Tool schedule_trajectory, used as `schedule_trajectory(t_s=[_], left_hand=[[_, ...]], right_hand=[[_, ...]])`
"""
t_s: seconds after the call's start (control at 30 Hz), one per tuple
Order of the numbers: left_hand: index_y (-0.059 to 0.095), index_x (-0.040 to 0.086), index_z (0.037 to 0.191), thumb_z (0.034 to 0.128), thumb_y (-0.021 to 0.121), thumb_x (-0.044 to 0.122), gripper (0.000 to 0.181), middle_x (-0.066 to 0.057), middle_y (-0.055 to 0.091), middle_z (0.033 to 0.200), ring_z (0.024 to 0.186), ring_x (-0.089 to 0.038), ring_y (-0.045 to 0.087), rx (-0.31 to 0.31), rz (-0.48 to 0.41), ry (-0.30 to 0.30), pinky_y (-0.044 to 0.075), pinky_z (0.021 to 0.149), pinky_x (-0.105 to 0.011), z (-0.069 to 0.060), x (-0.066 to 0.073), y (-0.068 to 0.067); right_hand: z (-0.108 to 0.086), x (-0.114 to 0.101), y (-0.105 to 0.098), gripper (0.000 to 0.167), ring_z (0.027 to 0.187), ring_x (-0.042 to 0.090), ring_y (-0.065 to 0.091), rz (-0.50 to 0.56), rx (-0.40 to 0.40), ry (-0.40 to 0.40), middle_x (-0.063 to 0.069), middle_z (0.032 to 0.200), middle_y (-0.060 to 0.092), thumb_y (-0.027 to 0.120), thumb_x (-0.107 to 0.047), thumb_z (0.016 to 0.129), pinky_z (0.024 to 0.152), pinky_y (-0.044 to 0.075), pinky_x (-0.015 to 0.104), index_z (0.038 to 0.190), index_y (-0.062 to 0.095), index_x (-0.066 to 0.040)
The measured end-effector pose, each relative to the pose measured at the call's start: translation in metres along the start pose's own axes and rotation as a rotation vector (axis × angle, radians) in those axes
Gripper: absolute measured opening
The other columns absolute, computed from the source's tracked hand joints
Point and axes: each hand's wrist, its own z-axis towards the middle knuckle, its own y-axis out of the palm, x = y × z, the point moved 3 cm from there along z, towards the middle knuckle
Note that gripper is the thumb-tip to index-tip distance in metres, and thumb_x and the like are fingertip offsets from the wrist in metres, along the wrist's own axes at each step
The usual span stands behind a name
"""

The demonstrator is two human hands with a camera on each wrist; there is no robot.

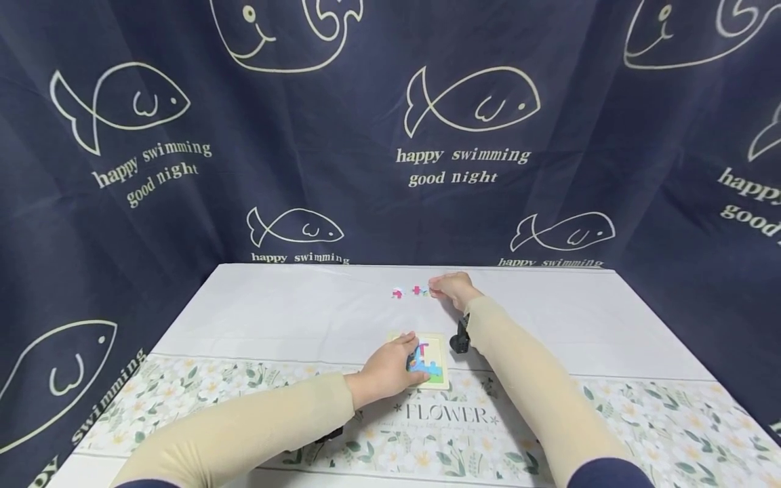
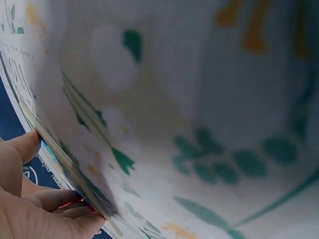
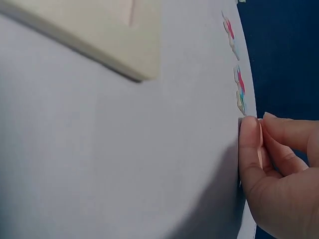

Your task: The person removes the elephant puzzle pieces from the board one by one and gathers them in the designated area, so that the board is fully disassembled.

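Observation:
A small jigsaw puzzle board [image 1: 445, 359] with a pale frame lies in front of me, partly filled with blue and green pieces. My left hand [image 1: 383, 369] holds it at the left, thumb over the lower part and fingers at the upper edge. The left wrist view shows bent fingers [image 2: 75, 219] against the board. Farther back, my right hand [image 1: 454, 288] is low at the table beside a pink and green puzzle piece [image 1: 417, 290]. In the right wrist view its fingertips touch the surface; whatever is under them is hidden. Another loose piece [image 1: 397, 293] lies left of that one.
A white table [image 1: 293, 312] carries a floral mat [image 1: 244, 379] printed FLOWER along its near side. Behind the table hangs a dark blue curtain [image 1: 378, 190] with fish drawings. A black wrist camera [image 1: 460, 339] sits under the right wrist, close to the board.

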Motion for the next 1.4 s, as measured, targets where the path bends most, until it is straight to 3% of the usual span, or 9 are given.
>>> schedule_trajectory(t_s=[0.13, 0.27, 0.5, 0.7, 0.87, 1.1, 1.4], left_hand=[[0.045, -0.001, 0.142, 0.0865, 0.072, 0.038, 0.074, -0.010, 0.040, 0.153, 0.142, -0.025, 0.037, -0.001, -0.019, -0.007, 0.033, 0.117, -0.038, -0.001, 0.001, 0.000], [0.045, -0.003, 0.142, 0.0864, 0.073, 0.037, 0.073, -0.012, 0.041, 0.152, 0.142, -0.027, 0.037, 0.008, -0.024, 0.003, 0.033, 0.118, -0.039, -0.001, 0.002, -0.003], [0.045, -0.001, 0.142, 0.0866, 0.073, 0.035, 0.072, -0.010, 0.039, 0.154, 0.143, -0.026, 0.036, -0.021, -0.042, -0.003, 0.032, 0.118, -0.039, 0.001, -0.001, -0.003], [0.044, 0.001, 0.144, 0.0867, 0.073, 0.034, 0.072, -0.008, 0.036, 0.156, 0.144, -0.025, 0.034, -0.059, -0.038, 0.012, 0.031, 0.118, -0.039, 0.003, -0.006, -0.002], [0.041, 0.002, 0.146, 0.0884, 0.071, 0.036, 0.073, -0.007, 0.033, 0.157, 0.145, -0.024, 0.032, -0.075, -0.023, 0.037, 0.030, 0.119, -0.039, 0.002, -0.007, -0.003], [0.039, 0.002, 0.147, 0.0902, 0.068, 0.037, 0.073, -0.007, 0.032, 0.158, 0.145, -0.024, 0.031, -0.099, 0.023, 0.055, 0.030, 0.119, -0.039, 0.001, -0.005, -0.008], [0.036, 0.002, 0.148, 0.0938, 0.062, 0.037, 0.070, -0.008, 0.029, 0.159, 0.146, -0.023, 0.029, -0.153, 0.091, 0.068, 0.031, 0.118, -0.038, -0.001, -0.003, -0.009]], right_hand=[[-0.003, 0.002, -0.004, 0.033, 0.079, 0.011, 0.071, -0.031, -0.002, -0.003, 0.026, 0.123, 0.063, 0.059, 0.005, 0.091, 0.081, 0.059, 0.022, 0.123, 0.058, 0.012], [-0.004, 0.002, -0.012, 0.034, 0.087, 0.015, 0.072, -0.054, 0.000, -0.010, 0.027, 0.126, 0.061, 0.058, 0.003, 0.091, 0.082, 0.059, 0.023, 0.124, 0.058, 0.012], [-0.011, 0.003, -0.018, 0.033, 0.075, 0.011, 0.067, -0.091, -0.053, -0.033, 0.026, 0.113, 0.066, 0.059, 0.003, 0.091, 0.084, 0.060, 0.027, 0.121, 0.056, 0.017], [-0.018, 0.003, -0.018, 0.033, 0.070, 0.011, 0.067, -0.058, -0.083, -0.064, 0.031, 0.112, 0.064, 0.056, 0.005, 0.091, 0.083, 0.060, 0.030, 0.120, 0.054, 0.020], [-0.022, 0.000, -0.020, 0.031, 0.065, 0.009, 0.065, -0.034, -0.069, -0.070, 0.024, 0.101, 0.067, 0.053, 0.004, 0.093, 0.079, 0.061, 0.028, 0.120, 0.055, 0.020], [-0.030, -0.002, -0.022, 0.031, 0.068, 0.010, 0.066, -0.026, -0.114, -0.063, 0.011, 0.084, 0.069, 0.054, 0.001, 0.095, 0.084, 0.060, 0.033, 0.120, 0.056, 0.018], [-0.039, 0.003, -0.027, 0.031, 0.070, 0.011, 0.066, -0.073, -0.147, -0.054, 0.011, 0.083, 0.069, 0.056, -0.002, 0.095, 0.086, 0.060, 0.033, 0.119, 0.056, 0.018]])
